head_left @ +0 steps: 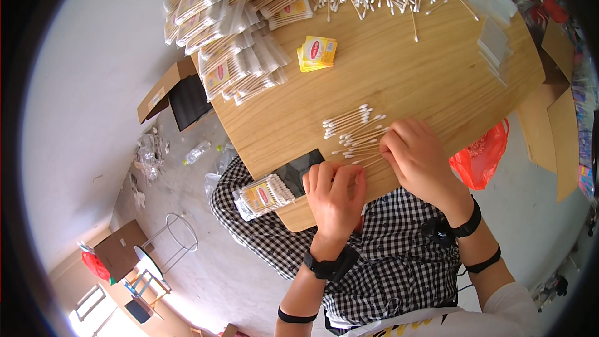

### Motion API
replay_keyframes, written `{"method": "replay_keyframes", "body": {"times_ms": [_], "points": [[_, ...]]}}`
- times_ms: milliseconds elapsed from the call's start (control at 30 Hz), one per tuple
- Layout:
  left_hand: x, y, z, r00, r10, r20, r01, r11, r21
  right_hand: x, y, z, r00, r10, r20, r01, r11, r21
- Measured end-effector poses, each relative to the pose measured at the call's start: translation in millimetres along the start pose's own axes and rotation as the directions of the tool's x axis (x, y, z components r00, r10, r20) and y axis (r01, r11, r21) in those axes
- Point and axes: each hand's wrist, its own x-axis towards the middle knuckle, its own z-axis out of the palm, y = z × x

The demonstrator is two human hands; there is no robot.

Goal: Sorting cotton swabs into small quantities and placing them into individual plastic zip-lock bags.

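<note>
head view | left hand (334, 193) grip curled at table (399, 68) near edge, contents hidden, can't tell | right hand (415, 153) grip pinching cotton swabs (352, 128) laid just inside near edge | filled swab packet (263, 196) at left near corner

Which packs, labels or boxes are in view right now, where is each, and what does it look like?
Filled packs: heaped at the table's far left; clear sleeves of swabs with yellow-and-red labels.
Single pack: near table edge, left of the left hand; same clear sleeve and label.
Label stack: mid-table; small yellow squares with a red oval.
Empty sleeves: far right edge; clear, flat.
Cardboard box: on the floor, left of the table; open, brown, dark inside.
</note>
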Motion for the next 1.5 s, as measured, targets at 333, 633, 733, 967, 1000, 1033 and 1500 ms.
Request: {"method": "replay_keyframes", "body": {"times_ms": [333, 633, 733, 967, 1000, 1033, 1500], "points": [[-1, -3, -2, 1.000, -0.031, 0.006, 0.031, 1.000, -0.001, -12, -5, -14, 0.999, -0.017, -0.043, 0.018, 0.999, 0.040], [15, 2, -8, 1.000, -0.005, -0.029, 0.005, 1.000, 0.001, -11, -3, 8, 0.996, -0.021, -0.091, 0.019, 0.999, -0.026], [14, 7, -11, 0.998, 0.067, -0.021, -0.066, 0.997, 0.045, -8, -6, 5, 0.996, -0.048, -0.069, 0.046, 0.999, -0.028], [22, 2, -1, 0.985, 0.143, 0.099, -0.157, 0.977, 0.144, -18, 1, 7, 0.997, -0.040, -0.064, 0.039, 0.999, -0.015], [25, 2, -2, 0.985, 0.143, 0.098, -0.156, 0.977, 0.144, -18, 0, 7, 0.997, -0.042, -0.063, 0.041, 0.999, -0.027], [28, 2, -3, 0.977, 0.164, 0.136, -0.183, 0.973, 0.141, -18, 0, 6, 0.997, -0.043, -0.063, 0.042, 0.999, -0.027], [24, 9, -20, 0.982, 0.129, 0.139, -0.153, 0.973, 0.173, -34, 1, -2, 0.993, 0.050, -0.103, -0.047, 0.998, 0.033]]}}
